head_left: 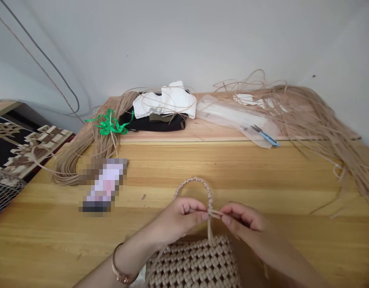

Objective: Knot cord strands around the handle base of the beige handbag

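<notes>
A beige woven bag [199, 262] stands at the front of the table, its knotted handle [194, 180] arching above it. My left hand [181, 220] pinches the handle's right side at the lower end of the braided part. Two thin beige cords [216, 214] run from that spot to my right hand [243, 222], which grips them between thumb and fingers. Below the pinch, bare straight strands [210, 234] lead down to the bag's rim. The bag's lower part falls outside the view.
Blue-handled thread snips [265, 136] lie on a clear plastic bag [232, 114]. Bundles of beige cord lie at left [70, 160] and right [328, 120]. A green ribbon tangle [111, 123], a black pouch [157, 125] with white paper [175, 100], and a blurred phone-like object [106, 186] are leftward.
</notes>
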The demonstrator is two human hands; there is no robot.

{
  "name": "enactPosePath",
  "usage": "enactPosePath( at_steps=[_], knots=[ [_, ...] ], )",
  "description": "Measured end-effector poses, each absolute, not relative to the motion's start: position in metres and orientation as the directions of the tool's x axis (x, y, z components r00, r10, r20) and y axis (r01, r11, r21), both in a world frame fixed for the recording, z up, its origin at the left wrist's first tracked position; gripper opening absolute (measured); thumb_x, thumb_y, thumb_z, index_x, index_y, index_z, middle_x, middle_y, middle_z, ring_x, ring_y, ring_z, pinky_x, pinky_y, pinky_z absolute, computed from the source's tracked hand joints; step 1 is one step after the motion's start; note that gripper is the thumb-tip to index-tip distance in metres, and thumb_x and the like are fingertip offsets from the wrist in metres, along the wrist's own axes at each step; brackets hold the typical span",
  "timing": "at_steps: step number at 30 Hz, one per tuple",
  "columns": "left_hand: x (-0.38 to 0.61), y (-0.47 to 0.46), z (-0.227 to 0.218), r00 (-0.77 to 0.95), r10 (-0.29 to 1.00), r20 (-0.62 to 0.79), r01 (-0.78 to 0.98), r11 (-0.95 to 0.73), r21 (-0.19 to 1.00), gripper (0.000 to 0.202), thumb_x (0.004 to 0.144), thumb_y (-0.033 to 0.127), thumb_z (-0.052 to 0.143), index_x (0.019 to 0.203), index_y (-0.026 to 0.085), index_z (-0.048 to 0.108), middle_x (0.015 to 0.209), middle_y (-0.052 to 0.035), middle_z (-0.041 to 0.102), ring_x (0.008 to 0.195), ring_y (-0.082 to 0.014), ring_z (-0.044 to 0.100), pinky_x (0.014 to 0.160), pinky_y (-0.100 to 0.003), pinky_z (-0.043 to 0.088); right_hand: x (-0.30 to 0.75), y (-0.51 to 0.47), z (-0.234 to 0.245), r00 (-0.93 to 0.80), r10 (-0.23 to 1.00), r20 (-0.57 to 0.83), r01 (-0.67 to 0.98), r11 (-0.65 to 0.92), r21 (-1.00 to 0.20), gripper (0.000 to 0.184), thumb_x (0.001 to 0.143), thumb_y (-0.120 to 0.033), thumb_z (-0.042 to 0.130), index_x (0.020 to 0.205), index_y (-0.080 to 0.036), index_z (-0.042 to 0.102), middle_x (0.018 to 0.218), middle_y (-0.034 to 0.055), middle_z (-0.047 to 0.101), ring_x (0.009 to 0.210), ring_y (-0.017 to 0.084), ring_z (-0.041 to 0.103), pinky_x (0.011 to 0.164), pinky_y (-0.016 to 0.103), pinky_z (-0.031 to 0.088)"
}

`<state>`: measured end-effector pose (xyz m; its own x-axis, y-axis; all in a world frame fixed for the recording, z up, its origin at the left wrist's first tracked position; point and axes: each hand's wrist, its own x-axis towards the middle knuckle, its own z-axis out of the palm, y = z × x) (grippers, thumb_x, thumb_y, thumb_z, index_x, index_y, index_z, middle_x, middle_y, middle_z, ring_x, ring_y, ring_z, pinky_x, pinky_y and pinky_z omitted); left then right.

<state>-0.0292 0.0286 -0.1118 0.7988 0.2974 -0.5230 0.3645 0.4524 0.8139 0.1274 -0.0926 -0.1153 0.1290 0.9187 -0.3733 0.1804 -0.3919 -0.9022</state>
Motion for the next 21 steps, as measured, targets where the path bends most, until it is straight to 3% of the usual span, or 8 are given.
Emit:
enactPosePath(
  at_steps=[5, 8, 10, 12, 15, 21],
  knots=[
    [-0.022, 0.026, -0.113, 0.769, 0.372, -0.519, 0.356, 0.425, 0.832, 0.024, 0.071, 0.033, 0.061, 0.076, 0.009, 0.060, 0.042, 0.0105, 0.031, 0.037, -0.0013, 0.019, 0.038, -0.020, 0.010, 0.121, -0.091, -0.109, 0.179, 0.938, -0.296, 0.465, -0.346, -0.815, 0.022, 0.089, -0.031, 0.037, 0.092, -0.022, 0.057, 0.087, 0.0030, 0.060, 0.082, 0.018, 0.056, 0.071, 0.031, 0.043],
    [-0.020, 0.024, -0.111, 0.760, 0.395, -0.516, 0.354, 0.415, 0.838, 0.021, 0.072, 0.030, 0.059, 0.075, 0.009, 0.061, 0.043, 0.0102, 0.031, 0.038, -0.0016, 0.019, 0.039, -0.020, 0.010, 0.114, -0.092, -0.107, 0.287, 0.955, -0.071, 0.638, -0.246, -0.730, 0.027, 0.087, -0.023, 0.038, 0.112, -0.021, 0.048, 0.104, 0.0073, 0.057, 0.096, 0.020, 0.054, 0.080, 0.035, 0.045],
    [-0.020, 0.022, -0.110, 0.754, 0.411, -0.512, 0.352, 0.406, 0.844, 0.020, 0.073, 0.029, 0.058, 0.074, 0.010, 0.061, 0.042, 0.0101, 0.030, 0.038, -0.0019, 0.019, 0.040, -0.020, 0.011, 0.108, -0.094, -0.107, 0.324, 0.928, 0.182, 0.812, -0.175, -0.557, 0.032, 0.085, -0.020, 0.041, 0.117, -0.020, 0.045, 0.108, 0.0101, 0.055, 0.100, 0.023, 0.052, 0.080, 0.039, 0.044],
    [-0.018, 0.021, -0.109, 0.749, 0.425, -0.509, 0.352, 0.395, 0.848, 0.020, 0.073, 0.029, 0.058, 0.072, 0.010, 0.061, 0.043, 0.0099, 0.030, 0.039, -0.0021, 0.019, 0.041, -0.020, 0.012, 0.103, -0.096, -0.105, 0.247, 0.885, 0.393, 0.941, -0.123, -0.315, 0.031, 0.084, -0.017, 0.043, 0.114, -0.019, 0.049, 0.108, 0.0123, 0.054, 0.102, 0.027, 0.049, 0.081, 0.044, 0.042],
    [-0.016, 0.019, -0.108, 0.761, 0.432, -0.484, 0.333, 0.380, 0.863, 0.021, 0.074, 0.030, 0.057, 0.070, 0.010, 0.062, 0.045, 0.0091, 0.031, 0.042, -0.0025, 0.019, 0.042, -0.020, 0.014, 0.097, -0.101, -0.105, 0.085, 0.877, 0.472, 0.992, -0.031, -0.122, 0.033, 0.083, -0.009, 0.040, 0.113, -0.015, 0.053, 0.105, 0.0140, 0.058, 0.100, 0.028, 0.051, 0.082, 0.044, 0.040],
    [-0.018, 0.020, -0.109, 0.748, 0.442, -0.496, 0.316, 0.419, 0.851, 0.017, 0.074, 0.026, 0.058, 0.073, 0.010, 0.062, 0.043, 0.0094, 0.035, 0.039, -0.0019, 0.021, 0.040, -0.020, 0.014, 0.101, -0.102, -0.113, 0.113, 0.885, 0.452, 0.973, -0.006, -0.233, 0.031, 0.087, -0.009, 0.031, 0.102, -0.012, 0.058, 0.089, 0.0106, 0.063, 0.082, 0.019, 0.058, 0.068, 0.030, 0.046]
  ],
)
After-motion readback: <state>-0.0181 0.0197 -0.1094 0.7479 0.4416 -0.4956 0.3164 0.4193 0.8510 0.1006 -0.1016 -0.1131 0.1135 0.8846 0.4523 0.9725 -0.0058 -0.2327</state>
